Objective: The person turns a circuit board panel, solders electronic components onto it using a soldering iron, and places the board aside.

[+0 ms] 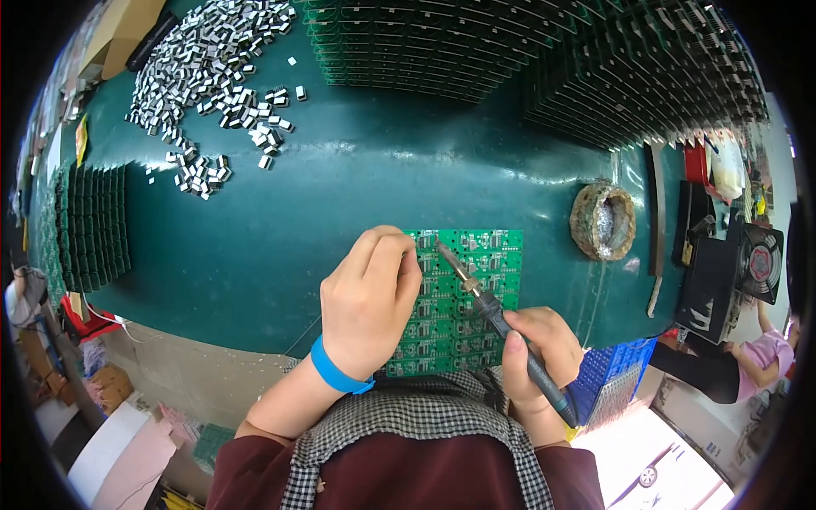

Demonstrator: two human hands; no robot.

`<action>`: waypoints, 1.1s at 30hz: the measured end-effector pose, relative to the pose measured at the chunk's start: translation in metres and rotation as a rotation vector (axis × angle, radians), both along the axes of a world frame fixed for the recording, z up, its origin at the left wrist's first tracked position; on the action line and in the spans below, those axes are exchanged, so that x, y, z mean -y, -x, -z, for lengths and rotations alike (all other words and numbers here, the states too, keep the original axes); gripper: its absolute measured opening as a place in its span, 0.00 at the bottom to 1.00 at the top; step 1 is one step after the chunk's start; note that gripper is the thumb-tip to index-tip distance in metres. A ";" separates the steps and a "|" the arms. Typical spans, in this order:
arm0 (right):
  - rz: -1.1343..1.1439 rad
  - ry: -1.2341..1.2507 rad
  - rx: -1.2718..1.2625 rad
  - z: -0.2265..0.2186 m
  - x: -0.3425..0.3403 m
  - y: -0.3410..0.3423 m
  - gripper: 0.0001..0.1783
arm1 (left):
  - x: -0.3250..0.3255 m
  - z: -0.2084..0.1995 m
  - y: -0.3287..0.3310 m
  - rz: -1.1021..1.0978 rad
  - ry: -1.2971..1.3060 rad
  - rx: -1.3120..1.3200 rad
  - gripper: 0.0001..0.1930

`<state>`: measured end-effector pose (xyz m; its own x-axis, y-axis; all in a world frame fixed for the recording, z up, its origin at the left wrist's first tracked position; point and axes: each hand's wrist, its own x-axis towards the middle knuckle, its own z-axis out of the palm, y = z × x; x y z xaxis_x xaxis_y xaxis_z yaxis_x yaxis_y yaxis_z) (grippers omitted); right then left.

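A green circuit board (463, 327), a panel of repeated small sections with chips, lies at the table's near edge in front of me. My right hand (544, 353) is wrapped round a soldering iron (493, 310) with a dark handle. Its tip touches or hovers just over the board's upper left part; I cannot tell which. My left hand (365, 289), with a blue band at the wrist, is closed in a pinch at the board's upper left corner, close to the iron's tip. Whatever its fingertips hold is hidden or too small to name.
Many small silver metal parts (212, 72) are heaped at the far left of the green table (357, 187). Tall stacks of circuit boards (425, 47) stand at the back, with another stack (93, 225) at left. A crusty round pot (603, 221) and a black fan (759, 263) are at right.
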<state>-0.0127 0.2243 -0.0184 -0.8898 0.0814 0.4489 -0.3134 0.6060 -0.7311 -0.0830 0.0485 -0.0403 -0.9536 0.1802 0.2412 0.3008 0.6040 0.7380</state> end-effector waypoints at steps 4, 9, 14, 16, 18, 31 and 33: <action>-0.018 -0.017 0.036 0.000 0.000 0.000 0.09 | -0.001 0.002 0.000 -0.008 -0.028 -0.022 0.10; -0.067 -0.005 0.095 -0.002 0.000 -0.001 0.07 | -0.002 0.004 0.000 0.004 -0.021 -0.065 0.09; -0.092 -0.047 0.029 0.002 0.004 -0.003 0.08 | 0.001 0.003 -0.004 0.022 0.007 -0.030 0.08; -0.087 -0.050 -0.011 0.003 0.005 -0.004 0.09 | 0.002 0.003 -0.005 0.040 0.014 0.010 0.07; -0.089 -0.076 -0.006 0.003 0.005 -0.007 0.10 | 0.003 0.003 -0.003 0.063 -0.005 -0.006 0.07; -0.046 -0.069 -0.003 0.001 0.001 -0.018 0.08 | 0.005 -0.001 -0.015 0.054 -0.039 0.075 0.08; -0.058 -0.072 0.002 0.002 0.001 -0.018 0.08 | 0.003 -0.001 -0.015 0.047 -0.043 0.048 0.08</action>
